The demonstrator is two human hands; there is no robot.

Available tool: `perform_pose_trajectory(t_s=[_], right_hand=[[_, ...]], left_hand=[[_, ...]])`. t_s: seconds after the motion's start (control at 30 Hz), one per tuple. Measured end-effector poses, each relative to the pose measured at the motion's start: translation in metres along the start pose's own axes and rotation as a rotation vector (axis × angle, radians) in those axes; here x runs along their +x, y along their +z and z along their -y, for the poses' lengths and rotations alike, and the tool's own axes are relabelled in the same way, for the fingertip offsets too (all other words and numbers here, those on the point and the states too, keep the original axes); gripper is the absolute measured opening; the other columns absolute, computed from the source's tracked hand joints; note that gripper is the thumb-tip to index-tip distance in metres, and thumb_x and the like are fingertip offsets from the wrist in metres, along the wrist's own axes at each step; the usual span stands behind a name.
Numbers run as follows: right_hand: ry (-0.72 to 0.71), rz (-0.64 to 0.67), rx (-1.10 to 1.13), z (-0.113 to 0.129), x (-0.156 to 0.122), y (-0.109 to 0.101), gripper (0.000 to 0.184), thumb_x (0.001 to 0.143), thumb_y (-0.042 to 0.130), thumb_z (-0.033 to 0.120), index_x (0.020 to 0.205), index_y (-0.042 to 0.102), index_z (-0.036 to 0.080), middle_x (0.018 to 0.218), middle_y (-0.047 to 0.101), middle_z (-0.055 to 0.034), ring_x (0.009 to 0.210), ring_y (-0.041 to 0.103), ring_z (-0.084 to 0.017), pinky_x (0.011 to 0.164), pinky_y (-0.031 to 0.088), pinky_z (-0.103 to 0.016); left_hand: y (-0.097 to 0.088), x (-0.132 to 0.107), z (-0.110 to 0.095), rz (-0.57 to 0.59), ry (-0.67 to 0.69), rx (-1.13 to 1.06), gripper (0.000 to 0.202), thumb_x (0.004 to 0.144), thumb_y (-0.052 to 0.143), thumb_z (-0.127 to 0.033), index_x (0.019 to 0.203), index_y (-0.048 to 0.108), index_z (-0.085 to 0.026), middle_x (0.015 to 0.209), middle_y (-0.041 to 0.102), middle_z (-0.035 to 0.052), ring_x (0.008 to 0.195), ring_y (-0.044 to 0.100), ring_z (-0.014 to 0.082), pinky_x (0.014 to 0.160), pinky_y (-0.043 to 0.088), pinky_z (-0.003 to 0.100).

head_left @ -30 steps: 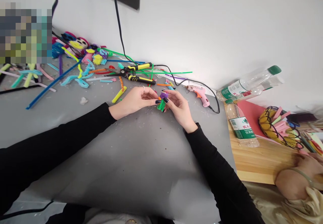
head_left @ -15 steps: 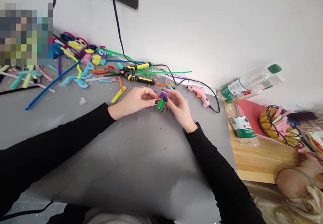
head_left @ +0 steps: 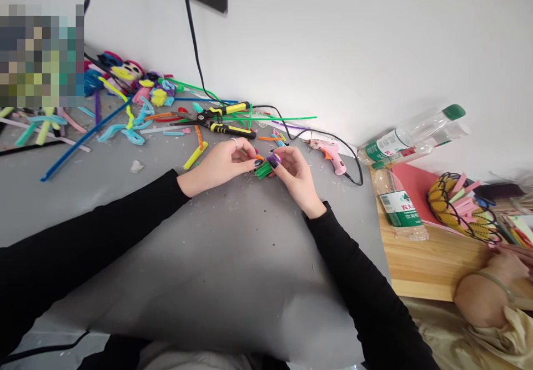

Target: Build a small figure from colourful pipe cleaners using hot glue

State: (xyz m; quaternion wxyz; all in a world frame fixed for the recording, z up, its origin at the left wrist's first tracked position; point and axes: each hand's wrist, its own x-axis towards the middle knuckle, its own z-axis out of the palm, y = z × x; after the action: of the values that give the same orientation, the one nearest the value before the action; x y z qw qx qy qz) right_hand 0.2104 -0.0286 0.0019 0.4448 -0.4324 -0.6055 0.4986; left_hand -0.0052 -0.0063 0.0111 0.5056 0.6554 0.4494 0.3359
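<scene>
1. Held a small green-and-purple bundle of fuzzy pipe cleaner [head_left: 263, 170] in the right hand [head_left: 296, 176], just left of the pink plastic glue gun [head_left: 332, 156], over the matt grey worktop [head_left: 250, 275]. Gripped the purple end narrowly between thumb and fingers.
2. Pinched a short orange fuzzy bit [head_left: 259, 158] in the left hand [head_left: 225, 161], farther left of the glue gun, against the bundle's edge. Could not tell whether attached or merely pressed there.
3. Judged this joint the weakest spot: through uneven pulling between two hands, risked loosening the orange bit or skewing the green strands.
4. Saw the glue gun pointing leftward, nozzle first, near the right hand. Risked a burn from a careless sideways knock, if hot; found no visible sign of heat.
5. Noted a thin black cord [head_left: 360, 167] looping around the right of the glue gun. Risked catching a black knit sleeve [head_left: 341, 264] on it and dragging the glue gun along.
6. Found yellow-and-black-handled metal shears [head_left: 204, 118] well left of the glue gun, handles spread, among bright fuzzy strips [head_left: 85, 140]. Risked a nick by reaching there blindly, or losing a dropped bit in the clutter.
</scene>
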Motion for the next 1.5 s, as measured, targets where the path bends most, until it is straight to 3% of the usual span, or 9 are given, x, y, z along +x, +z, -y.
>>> perform_pose_trajectory(t_s=[0.2, 0.37, 0.6, 0.67, 0.77, 0.87, 1.03, 1.23, 1.5], right_hand=[[0.033, -0.063, 0.071, 0.002, 0.003, -0.008, 0.038, 0.088, 0.074, 0.055, 0.110, 0.059, 0.027, 0.102, 0.070, -0.0030, 0.095, 0.069, -0.020, 0.091, 0.060, -0.040], [0.003, -0.059, 0.065, 0.003, 0.003, -0.006, 0.035, 0.085, 0.076, 0.053, 0.105, 0.060, 0.028, 0.110, 0.065, -0.0029, 0.099, 0.066, -0.020, 0.095, 0.058, -0.041], [-0.057, 0.001, -0.024, 0.009, 0.000, 0.002, 0.031, 0.089, 0.071, 0.048, 0.108, 0.056, 0.029, 0.119, 0.060, -0.0051, 0.101, 0.064, -0.021, 0.092, 0.058, -0.041], [-0.168, -0.143, -0.222, 0.013, 0.002, -0.010, 0.027, 0.091, 0.067, 0.039, 0.114, 0.055, 0.029, 0.125, 0.057, -0.0074, 0.108, 0.062, -0.023, 0.096, 0.055, -0.042], [-0.258, -0.554, -0.672, 0.016, 0.004, -0.046, 0.023, 0.092, 0.057, 0.028, 0.114, 0.053, 0.024, 0.119, 0.055, -0.0110, 0.110, 0.059, -0.027, 0.104, 0.049, -0.048], [-0.070, -0.720, -1.089, 0.009, 0.004, -0.087, 0.019, 0.090, 0.054, 0.027, 0.107, 0.051, 0.020, 0.116, 0.056, -0.0157, 0.118, 0.053, -0.034, 0.109, 0.041, -0.058], [0.249, -0.574, -1.264, -0.012, 0.004, -0.123, 0.023, 0.085, 0.063, 0.034, 0.097, 0.054, 0.017, 0.107, 0.060, -0.0179, 0.112, 0.056, -0.036, 0.103, 0.044, -0.055], [0.303, -0.567, -1.135, -0.010, 0.006, -0.127, 0.025, 0.081, 0.070, 0.040, 0.089, 0.059, 0.019, 0.092, 0.067, -0.0117, 0.097, 0.063, -0.030, 0.095, 0.050, -0.046], [0.475, -0.500, -0.953, 0.019, 0.001, -0.114, 0.011, 0.085, 0.063, 0.025, 0.092, 0.067, 0.017, 0.068, 0.070, -0.0055, 0.070, 0.069, -0.023, 0.079, 0.055, -0.037]], left_hand=[[-0.007, 0.003, 0.003, -0.106, 0.050, 0.073, 0.029, 0.082, 0.073, -0.042, 0.096, 0.060, -0.020, 0.095, 0.071, 0.0051, 0.086, 0.068, 0.0200, 0.081, 0.056, 0.034], [-0.005, -0.002, -0.002, -0.108, 0.239, 0.274, 0.029, 0.091, 0.063, -0.044, 0.107, 0.067, -0.020, 0.123, 0.068, 0.0094, 0.104, 0.066, 0.0231, 0.090, 0.054, 0.035], [-0.001, -0.004, -0.005, -0.049, 0.254, 0.369, 0.023, 0.087, 0.065, -0.035, 0.103, 0.073, -0.020, 0.103, 0.077, 0.0055, 0.089, 0.068, 0.0215, 0.083, 0.053, 0.032], [-0.003, -0.003, -0.003, -0.070, 0.248, 0.393, 0.022, 0.088, 0.064, -0.035, 0.101, 0.074, -0.019, 0.103, 0.077, 0.0058, 0.087, 0.067, 0.0209, 0.082, 0.052, 0.031], [-0.004, -0.001, 0.002, -0.054, 0.244, 0.407, 0.025, 0.087, 0.067, -0.037, 0.101, 0.075, -0.019, 0.101, 0.078, 0.0057, 0.079, 0.066, 0.0194, 0.076, 0.051, 0.030], [-0.004, -0.001, 0.005, -0.002, 0.264, 0.417, 0.026, 0.086, 0.068, -0.040, 0.102, 0.076, -0.020, 0.100, 0.078, 0.0061, 0.076, 0.065, 0.0199, 0.073, 0.050, 0.031], [-0.002, -0.002, 0.004, 0.085, 0.312, 0.412, 0.023, 0.088, 0.064, -0.036, 0.101, 0.076, -0.021, 0.100, 0.077, 0.0069, 0.085, 0.067, 0.0226, 0.081, 0.050, 0.033], [-0.001, -0.002, 0.004, 0.108, 0.299, 0.436, 0.025, 0.086, 0.059, -0.032, 0.103, 0.075, -0.022, 0.103, 0.076, 0.0059, 0.077, 0.063, 0.0199, 0.076, 0.049, 0.031], [-0.002, 0.000, 0.005, 0.108, 0.272, 0.401, 0.026, 0.085, 0.062, -0.035, 0.105, 0.074, -0.021, 0.103, 0.076, 0.0054, 0.072, 0.061, 0.0179, 0.073, 0.049, 0.029]])
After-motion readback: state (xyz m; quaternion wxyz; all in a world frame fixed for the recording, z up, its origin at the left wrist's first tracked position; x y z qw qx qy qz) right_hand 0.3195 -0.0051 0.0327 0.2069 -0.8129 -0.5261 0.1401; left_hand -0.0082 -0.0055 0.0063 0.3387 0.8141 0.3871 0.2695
